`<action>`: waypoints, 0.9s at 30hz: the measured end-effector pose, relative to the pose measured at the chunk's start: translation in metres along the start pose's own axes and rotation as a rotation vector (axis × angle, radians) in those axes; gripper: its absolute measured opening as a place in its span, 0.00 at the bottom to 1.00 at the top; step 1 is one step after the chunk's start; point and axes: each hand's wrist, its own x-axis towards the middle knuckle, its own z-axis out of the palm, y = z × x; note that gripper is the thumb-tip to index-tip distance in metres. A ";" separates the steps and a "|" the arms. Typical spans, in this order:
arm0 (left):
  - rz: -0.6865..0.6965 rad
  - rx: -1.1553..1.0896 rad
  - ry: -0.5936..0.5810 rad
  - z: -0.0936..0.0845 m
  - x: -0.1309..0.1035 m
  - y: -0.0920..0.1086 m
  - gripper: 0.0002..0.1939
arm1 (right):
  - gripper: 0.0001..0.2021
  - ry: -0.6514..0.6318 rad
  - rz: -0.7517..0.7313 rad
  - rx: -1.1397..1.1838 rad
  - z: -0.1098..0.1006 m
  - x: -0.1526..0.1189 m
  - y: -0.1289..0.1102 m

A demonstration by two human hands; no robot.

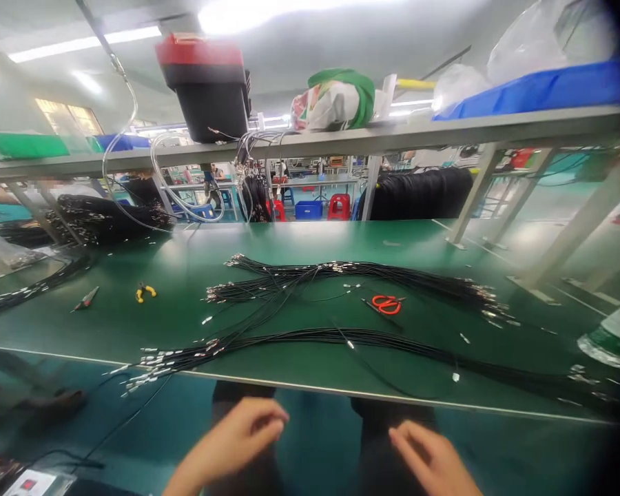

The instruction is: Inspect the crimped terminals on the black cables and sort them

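My left hand [242, 435] hovers just below the near edge of the green table [300, 365], over my lap. Its fingers are half curled, with a gap between thumb and fingers and nothing in it. To the right, my right hand [428, 455] is held the same way, loosely bent and holding nothing. Both hands are apart from the table. Nearest to them lies a long bundle of black cables [310, 336] with white-tagged ends. Behind it a second cable bundle [382, 270] stretches across the table. A loose cable [377, 372] curves along the front edge.
Red-handled scissors [386, 304], yellow-handled pliers [145, 292] and a small pointed tool [86, 299] lie on the table. A shelf [320, 142] carries a black and red bin [204, 86] and a blue tray [537, 88]. Metal posts [472, 196] stand at right.
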 end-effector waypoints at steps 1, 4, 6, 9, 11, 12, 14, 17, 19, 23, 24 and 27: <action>0.071 0.047 0.040 -0.013 0.013 0.009 0.19 | 0.22 0.012 -0.046 -0.006 -0.009 0.015 -0.011; 0.138 0.287 0.178 -0.053 0.073 0.033 0.21 | 0.17 0.106 -0.193 -0.042 -0.033 0.069 -0.046; 0.111 0.349 0.185 -0.070 0.116 0.042 0.21 | 0.14 0.181 -0.280 -0.120 -0.043 0.109 -0.063; 0.013 0.441 0.147 -0.076 0.167 0.044 0.16 | 0.14 0.177 -0.334 -0.287 -0.044 0.167 -0.070; -0.082 0.507 0.153 -0.075 0.188 0.041 0.14 | 0.14 0.147 -0.350 -0.351 -0.039 0.203 -0.064; -0.131 0.533 0.164 -0.075 0.197 0.039 0.14 | 0.15 0.140 -0.360 -0.369 -0.036 0.219 -0.060; -0.218 0.562 0.196 -0.080 0.209 0.034 0.15 | 0.17 0.141 -0.375 -0.406 -0.030 0.245 -0.047; -0.315 0.545 0.277 -0.095 0.226 0.027 0.16 | 0.20 0.157 -0.370 -0.444 -0.022 0.269 -0.028; -0.352 0.505 0.369 -0.104 0.238 0.022 0.18 | 0.19 0.157 -0.356 -0.455 -0.018 0.273 -0.016; -0.317 0.317 0.473 -0.102 0.259 0.016 0.18 | 0.12 0.167 -0.332 -0.433 -0.018 0.270 -0.006; -0.289 0.241 0.444 -0.097 0.262 0.016 0.18 | 0.11 0.181 -0.326 -0.415 -0.021 0.269 -0.005; -0.202 -0.033 0.226 -0.076 0.262 0.017 0.28 | 0.12 0.258 -0.308 -0.327 -0.032 0.270 -0.008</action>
